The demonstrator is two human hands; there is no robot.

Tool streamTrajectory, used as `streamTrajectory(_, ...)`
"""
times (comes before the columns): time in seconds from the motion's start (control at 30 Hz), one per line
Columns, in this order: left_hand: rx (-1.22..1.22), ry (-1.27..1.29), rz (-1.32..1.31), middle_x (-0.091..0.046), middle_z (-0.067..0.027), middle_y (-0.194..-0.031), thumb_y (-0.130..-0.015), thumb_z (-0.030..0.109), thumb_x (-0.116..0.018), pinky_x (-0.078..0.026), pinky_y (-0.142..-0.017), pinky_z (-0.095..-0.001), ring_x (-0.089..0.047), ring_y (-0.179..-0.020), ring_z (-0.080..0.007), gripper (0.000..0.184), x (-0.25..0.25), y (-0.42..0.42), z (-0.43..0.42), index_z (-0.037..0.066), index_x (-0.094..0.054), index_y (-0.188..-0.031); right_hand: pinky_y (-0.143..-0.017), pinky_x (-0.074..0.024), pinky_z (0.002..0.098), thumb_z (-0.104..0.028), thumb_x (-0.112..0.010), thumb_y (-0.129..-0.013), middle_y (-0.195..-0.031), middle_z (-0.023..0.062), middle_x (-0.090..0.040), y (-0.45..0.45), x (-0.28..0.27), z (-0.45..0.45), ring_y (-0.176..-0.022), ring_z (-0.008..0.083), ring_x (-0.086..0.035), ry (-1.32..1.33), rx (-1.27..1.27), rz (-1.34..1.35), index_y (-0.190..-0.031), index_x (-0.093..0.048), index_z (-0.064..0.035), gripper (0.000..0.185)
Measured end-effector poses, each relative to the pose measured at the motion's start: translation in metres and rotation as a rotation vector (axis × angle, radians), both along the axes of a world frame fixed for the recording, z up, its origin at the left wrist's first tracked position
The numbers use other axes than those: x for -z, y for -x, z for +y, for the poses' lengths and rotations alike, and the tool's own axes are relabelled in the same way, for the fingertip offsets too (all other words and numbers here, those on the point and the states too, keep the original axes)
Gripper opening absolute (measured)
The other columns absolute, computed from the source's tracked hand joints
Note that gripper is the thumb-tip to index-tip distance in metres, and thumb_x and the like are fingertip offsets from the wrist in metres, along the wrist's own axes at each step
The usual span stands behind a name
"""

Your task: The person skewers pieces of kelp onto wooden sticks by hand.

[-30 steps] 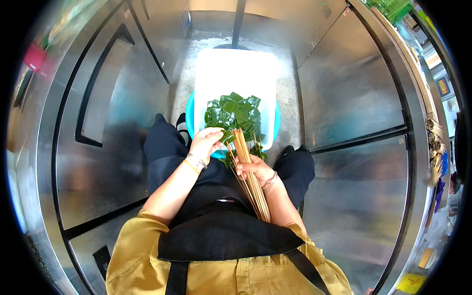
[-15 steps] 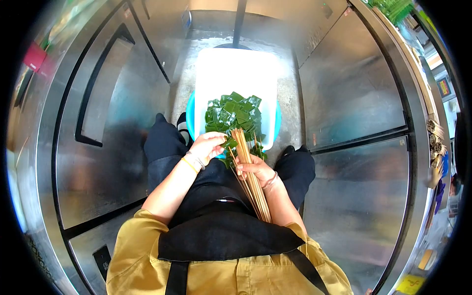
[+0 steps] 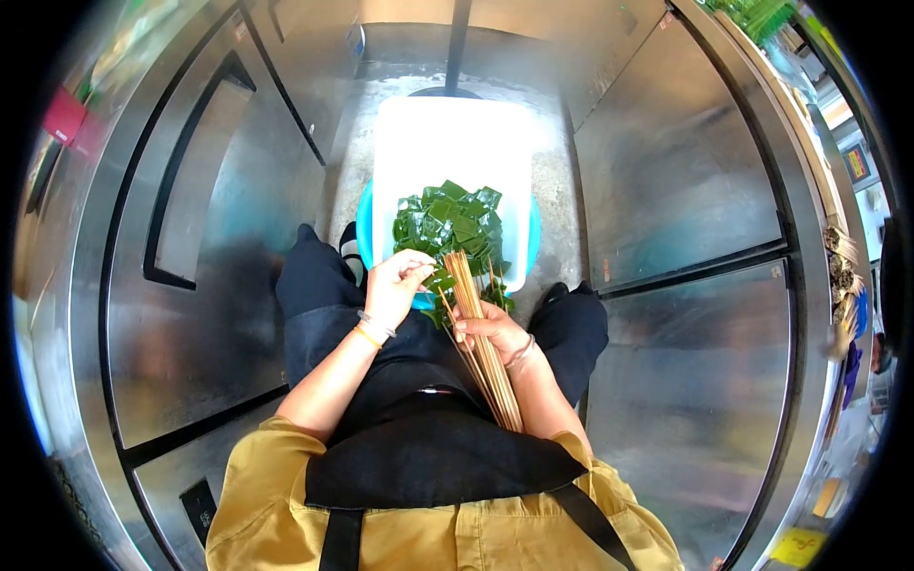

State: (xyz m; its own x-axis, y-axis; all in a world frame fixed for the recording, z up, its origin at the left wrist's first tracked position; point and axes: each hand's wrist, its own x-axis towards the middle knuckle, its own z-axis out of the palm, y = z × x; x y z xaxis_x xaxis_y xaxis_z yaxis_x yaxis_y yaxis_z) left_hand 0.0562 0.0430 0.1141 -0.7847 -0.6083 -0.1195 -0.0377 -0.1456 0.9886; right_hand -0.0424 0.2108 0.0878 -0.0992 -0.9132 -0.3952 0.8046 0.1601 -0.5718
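Note:
My right hand (image 3: pixel 495 328) is wrapped round a thick bundle of bamboo skewers (image 3: pixel 487 357), tips pointing away from me. A couple of skewers stand apart from the bundle, with dark green pieces near their tips. My left hand (image 3: pixel 395 285) is closed in a pinch beside those tips, at a kelp piece (image 3: pixel 440 279); its exact hold is partly hidden by the fingers. Just beyond both hands, a pile of glossy, square-cut kelp (image 3: pixel 452 224) lies at the near end of a white tray (image 3: pixel 452 138).
Under the tray shows the rim of a blue basin (image 3: pixel 366 228). Steel cabinet doors (image 3: pixel 214 228) rise close on my left, and more steel doors (image 3: pixel 685 181) on my right. My knees flank the tray on the concrete floor (image 3: pixel 562 209).
My left hand has shifted slightly, its fingers rising and turning a little near the kelp piece. My right hand keeps the skewer bundle almost still.

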Motion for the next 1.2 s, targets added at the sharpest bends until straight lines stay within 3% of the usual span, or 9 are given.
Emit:
streamTrajectory(0.17,-0.045,0.353,-0.055,-0.062,-0.0022,-0.073,-0.079,0.0,-0.058,-0.048,-0.056,-0.0201,-0.057,-0.065,-0.0058,0.008,-0.019,-0.001,0.009,0.001,-0.062,-0.086,-0.05,-0.0439,0.0233,-0.002,-0.063,-0.074,-0.067,0.0072,-0.056,-0.001,-0.001,0.0,-0.053,0.0126,-0.053,-0.008,0.011,0.025,-0.09,-0.05,-0.0029,0.021)
streamTrajectory(0.4,-0.079,0.466,-0.074,-0.063,-0.0034,-0.073,-0.078,-0.001,-0.059,-0.048,-0.055,-0.0205,-0.057,-0.064,-0.0054,0.008,-0.016,0.0,0.015,0.001,-0.063,-0.085,-0.049,-0.0433,0.0219,-0.002,-0.063,-0.073,-0.067,0.0073,-0.057,-0.003,0.0,0.0,-0.052,0.0118,-0.052,-0.009,0.026,0.028,-0.09,-0.051,-0.003,0.02)
streamTrajectory(0.5,-0.123,0.455,-0.042,-0.061,-0.0057,-0.065,-0.076,-0.001,-0.059,-0.045,-0.049,-0.022,-0.057,-0.055,-0.0086,0.006,-0.016,0.002,0.021,0.001,-0.062,-0.081,-0.049,-0.0432,0.0221,-0.002,-0.063,-0.074,-0.068,0.0068,-0.057,-0.003,-0.001,0.001,-0.053,0.0115,-0.052,-0.007,0.027,0.061,-0.091,-0.051,-0.0025,0.021)
streamTrajectory(0.57,-0.012,0.592,-0.044,-0.061,-0.0058,-0.066,-0.076,-0.001,-0.059,-0.045,-0.049,-0.0232,-0.058,-0.056,-0.01,0.006,-0.013,-0.004,0.028,0.001,-0.061,-0.081,-0.049,-0.0431,0.0223,-0.003,-0.062,-0.074,-0.068,0.0065,-0.057,-0.002,-0.002,0.002,-0.053,0.0113,-0.052,0.002,0.037,0.033,-0.092,-0.051,-0.0023,0.021)
streamTrajectory(0.6,0.066,0.563,-0.067,-0.063,-0.0038,-0.072,-0.078,0.0,-0.059,-0.048,-0.053,-0.0208,-0.058,-0.061,-0.0064,0.007,-0.006,-0.008,0.035,0.0,-0.063,-0.084,-0.049,-0.043,0.0224,-0.003,-0.062,-0.074,-0.068,0.0062,-0.057,-0.001,-0.004,0.001,-0.053,0.0111,-0.052,0.014,0.048,0.008,-0.093,-0.051,-0.0022,0.021)
streamTrajectory(0.83,0.011,-0.04,0.042,-0.06,-0.0052,-0.079,-0.08,-0.001,-0.058,-0.051,-0.058,-0.0229,-0.059,-0.07,-0.0095,0.018,0.01,-0.011,0.041,0.003,-0.049,-0.095,-0.048,-0.0422,0.0215,-0.004,-0.061,-0.076,-0.068,0.0049,-0.056,0.001,-0.008,0.002,-0.051,0.0104,-0.051,0.007,0.044,0.047,-0.092,-0.052,-0.0019,0.019)
streamTrajectory(0.9,0.068,-0.467,0.068,-0.058,-0.0009,-0.079,-0.081,0.0,-0.057,-0.051,-0.064,-0.0235,-0.057,-0.072,-0.0082,0.018,0.017,-0.015,0.042,0.007,-0.045,-0.093,-0.048,-0.0418,0.0213,-0.004,-0.061,-0.075,-0.067,0.0046,-0.056,-0.001,-0.009,0.001,-0.051,0.0104,-0.051,-0.027,0.058,0.068,-0.092,-0.052,-0.0021,0.02)
streamTrajectory(0.93,0.064,-0.54,0.009,-0.057,-0.001,-0.08,-0.08,0.001,-0.059,-0.051,-0.066,-0.0253,-0.057,-0.074,-0.0096,0.018,0.015,-0.017,0.041,0.009,-0.045,-0.09,-0.048,-0.0415,0.0211,-0.004,-0.062,-0.075,-0.066,0.0044,-0.055,-0.002,-0.01,0.0,-0.051,0.0103,-0.051,-0.061,0.076,0.091,-0.092,-0.051,-0.0024,0.021)
streamTrajectory(1.2,0.079,-0.512,-0.099,-0.057,-0.0031,-0.079,-0.079,0.001,-0.06,-0.051,-0.061,-0.0246,-0.058,-0.071,-0.0113,0.016,0.048,-0.013,0.037,0.005,-0.049,-0.09,-0.047,-0.041,0.0209,-0.004,-0.063,-0.074,-0.065,0.0016,-0.053,-0.007,-0.04,0.001,-0.052,0.0087,-0.051,-0.151,0.171,0.43,-0.09,-0.048,-0.0034,0.022)
